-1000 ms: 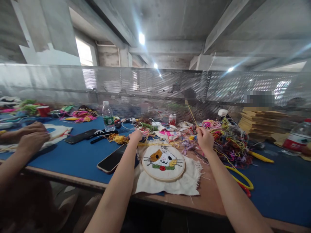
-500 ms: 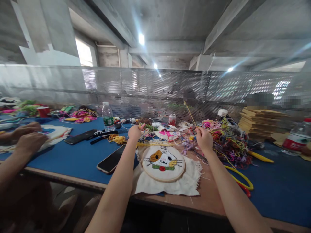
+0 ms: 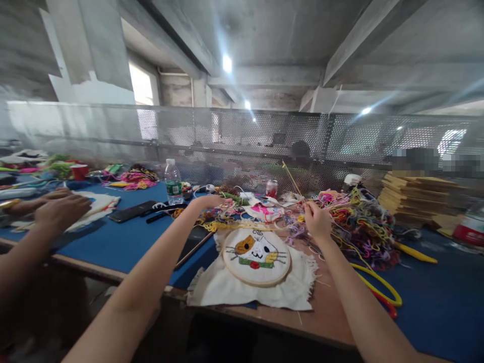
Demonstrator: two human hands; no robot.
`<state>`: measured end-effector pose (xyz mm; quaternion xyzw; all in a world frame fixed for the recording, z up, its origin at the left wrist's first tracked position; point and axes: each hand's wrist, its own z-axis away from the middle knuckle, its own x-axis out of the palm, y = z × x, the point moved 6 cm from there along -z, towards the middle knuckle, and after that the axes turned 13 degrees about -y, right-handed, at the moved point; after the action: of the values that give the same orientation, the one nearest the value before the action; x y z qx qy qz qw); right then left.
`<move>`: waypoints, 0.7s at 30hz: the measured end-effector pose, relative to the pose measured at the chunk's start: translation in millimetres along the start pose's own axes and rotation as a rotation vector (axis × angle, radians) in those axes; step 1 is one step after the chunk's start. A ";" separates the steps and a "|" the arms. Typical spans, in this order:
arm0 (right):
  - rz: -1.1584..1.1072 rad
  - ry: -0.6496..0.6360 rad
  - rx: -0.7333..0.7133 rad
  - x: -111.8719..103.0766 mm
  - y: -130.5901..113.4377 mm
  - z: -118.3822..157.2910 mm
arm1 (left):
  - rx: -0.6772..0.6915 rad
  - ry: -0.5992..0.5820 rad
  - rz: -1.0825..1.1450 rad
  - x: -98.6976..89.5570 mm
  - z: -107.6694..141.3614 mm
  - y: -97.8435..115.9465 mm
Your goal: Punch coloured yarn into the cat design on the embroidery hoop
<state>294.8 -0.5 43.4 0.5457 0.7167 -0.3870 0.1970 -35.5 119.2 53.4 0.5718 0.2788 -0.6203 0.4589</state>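
Observation:
My right hand (image 3: 317, 221) is closed on yellow yarn (image 3: 292, 177), which stands up above its fingers, beside a big tangle of coloured yarn (image 3: 359, 222). My left hand (image 3: 212, 202) reaches over the yarn scraps behind the hoop; its fingers are blurred, and whether they grip anything is unclear. Between my forearms lies an embroidery hoop (image 3: 257, 257) with a stitched cat face, on white cloth (image 3: 215, 292) with frayed edges. Yellow yarn strands (image 3: 223, 225) run along the hoop's far side.
A dark phone (image 3: 192, 244) lies partly under my left forearm. Behind it stand a water bottle (image 3: 173, 184) and a can (image 3: 271, 188). Another person's hands (image 3: 62, 209) work at the left. Stacked brown packets (image 3: 412, 196) and a yellow ring (image 3: 381, 290) are at the right.
My left hand has moved slightly right and stretched forward, its forearm now lower across the phone. The yarn at my right hand has tilted further left. The view has shifted a little left.

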 end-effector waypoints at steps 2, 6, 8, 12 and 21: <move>0.006 -0.004 -0.005 0.5 -3.3 0.6 | -0.025 0.043 -0.076 -13.3 7.9 -2.0; 0.001 -0.013 -0.009 2.1 -5.9 1.4 | 0.089 0.257 -0.527 -32.9 26.3 20.4; -0.001 -0.023 -0.015 3.6 -5.6 1.4 | 0.172 0.319 -0.755 -34.4 33.1 35.3; -0.009 -0.031 -0.030 6.2 -4.3 1.3 | 0.182 0.283 -0.717 -40.9 34.0 44.7; -0.005 -0.050 -0.023 9.5 -3.3 0.6 | 0.042 -0.446 0.278 -21.9 28.1 21.0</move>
<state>288.5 4.7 37.5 0.5319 0.7174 -0.3925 0.2202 -31.2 91.4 83.6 0.4631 0.0763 -0.6676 0.5779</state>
